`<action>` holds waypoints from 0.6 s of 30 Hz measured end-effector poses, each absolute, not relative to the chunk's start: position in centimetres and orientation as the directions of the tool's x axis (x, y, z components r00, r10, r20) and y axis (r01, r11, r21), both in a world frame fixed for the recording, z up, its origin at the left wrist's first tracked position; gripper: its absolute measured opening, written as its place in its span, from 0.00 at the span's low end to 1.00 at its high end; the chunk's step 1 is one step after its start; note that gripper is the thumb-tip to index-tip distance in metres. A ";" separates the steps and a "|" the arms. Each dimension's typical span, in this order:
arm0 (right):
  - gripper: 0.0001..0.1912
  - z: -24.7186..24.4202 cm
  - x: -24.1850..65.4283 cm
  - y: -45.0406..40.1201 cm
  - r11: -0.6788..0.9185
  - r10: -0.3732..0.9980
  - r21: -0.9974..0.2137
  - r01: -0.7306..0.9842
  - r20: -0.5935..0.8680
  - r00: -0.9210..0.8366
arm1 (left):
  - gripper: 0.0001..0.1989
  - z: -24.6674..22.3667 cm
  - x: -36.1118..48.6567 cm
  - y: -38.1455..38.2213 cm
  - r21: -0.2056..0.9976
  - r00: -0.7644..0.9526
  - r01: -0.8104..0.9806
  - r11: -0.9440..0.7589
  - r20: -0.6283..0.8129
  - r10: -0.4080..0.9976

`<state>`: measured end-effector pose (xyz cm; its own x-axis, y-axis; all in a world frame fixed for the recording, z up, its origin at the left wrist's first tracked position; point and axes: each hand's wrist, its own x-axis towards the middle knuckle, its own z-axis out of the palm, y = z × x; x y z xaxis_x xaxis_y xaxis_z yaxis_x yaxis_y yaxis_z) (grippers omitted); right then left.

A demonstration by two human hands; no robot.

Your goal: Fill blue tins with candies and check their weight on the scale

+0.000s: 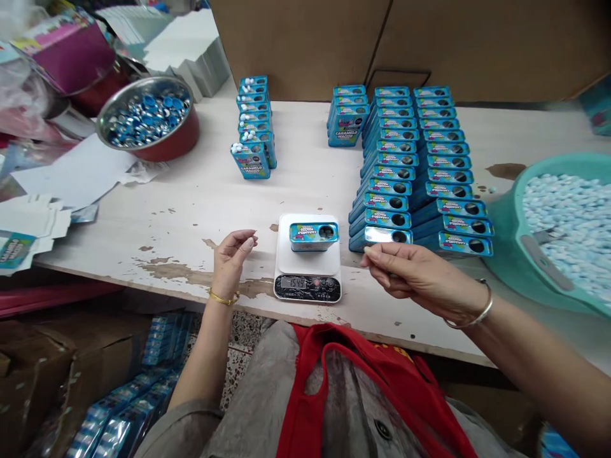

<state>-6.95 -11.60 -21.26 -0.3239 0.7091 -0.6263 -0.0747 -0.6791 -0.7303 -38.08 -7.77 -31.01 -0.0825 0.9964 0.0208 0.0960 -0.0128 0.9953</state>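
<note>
A blue candy tin [314, 234] with a round hole in its top stands on a small white digital scale [308, 261]. The scale's display is lit; I cannot read it surely. Left of the scale, my left hand [231, 257] hovers with fingers loosely bent and thumb apart, nothing visible in it. My right hand [403, 273] is closed in a pinch just in front of the nearest tin [382, 236] of the right-hand rows; whatever its fingertips may hold is hidden. Those rows of upright tins [439, 175] have open round holes.
At back left, a shorter row of tins [252, 159] has white candies on top. A metal bowl [165, 143] holds round blue-and-silver caps. A teal basin [515, 222] of pale candies stands right. Several more tins [347, 127] stand at the back, before a cardboard wall [305, 44].
</note>
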 end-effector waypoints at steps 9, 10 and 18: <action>0.23 -22.2 -9.2 -11.8 -0.669 0.679 -0.743 -0.012 -0.605 -0.415 | 0.32 -23.4 -33.0 -4.7 0.505 0.641 0.575 -0.644 0.212 0.738; 0.23 -22.5 -9.2 -12.0 -0.666 0.678 -0.746 -0.006 -0.602 -0.423 | 0.25 -22.9 -32.2 -3.3 0.437 0.690 0.579 -0.688 0.187 0.699; 0.30 -26.4 -6.7 -14.6 -0.698 0.674 -0.714 -0.055 -0.628 -0.390 | 0.16 -23.9 -24.6 14.1 0.148 0.651 0.711 -0.687 0.228 0.724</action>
<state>-6.73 -14.59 -26.35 -0.3896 0.6736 -0.6281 -0.0545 -0.6976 -0.7144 -24.58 14.07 -23.93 0.6513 0.7238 0.2278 0.7115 -0.6869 0.1484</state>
